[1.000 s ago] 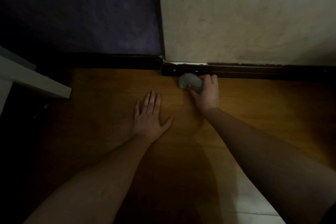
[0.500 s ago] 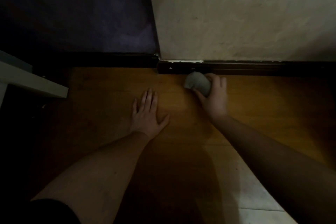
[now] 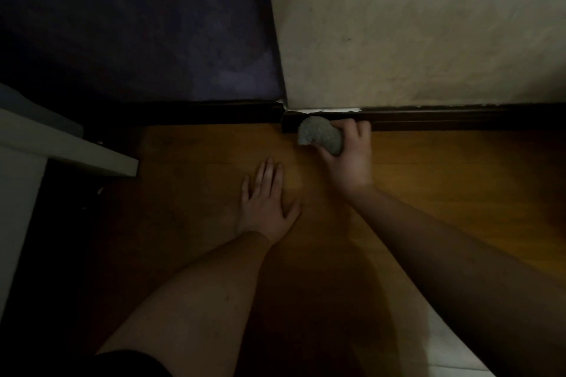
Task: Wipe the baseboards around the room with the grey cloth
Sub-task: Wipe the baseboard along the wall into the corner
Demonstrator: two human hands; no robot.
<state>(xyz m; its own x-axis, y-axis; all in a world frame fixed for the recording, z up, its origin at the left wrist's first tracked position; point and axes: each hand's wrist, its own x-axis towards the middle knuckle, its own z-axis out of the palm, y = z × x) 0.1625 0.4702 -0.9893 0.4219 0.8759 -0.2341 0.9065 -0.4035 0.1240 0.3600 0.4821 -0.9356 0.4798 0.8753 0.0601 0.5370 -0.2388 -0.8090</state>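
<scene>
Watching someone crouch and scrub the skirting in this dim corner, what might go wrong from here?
The grey cloth is bunched into a ball in the right hand, so little of it may meet the dark baseboard and strips could be missed. A pale chipped patch sits on top of the board right above the cloth, which might snag or flake it. The left hand is propped flat on the wooden floor and could slip.

Dim wood floor [image 3: 459, 180], pale wall [image 3: 428, 24]

The cloth [image 3: 320, 135] lies in the right hand [image 3: 347, 159] against the baseboard [image 3: 428, 119] at the wall corner; the left hand [image 3: 265, 208] lies flat on the floor [image 3: 459, 177] nearby, to its left
</scene>
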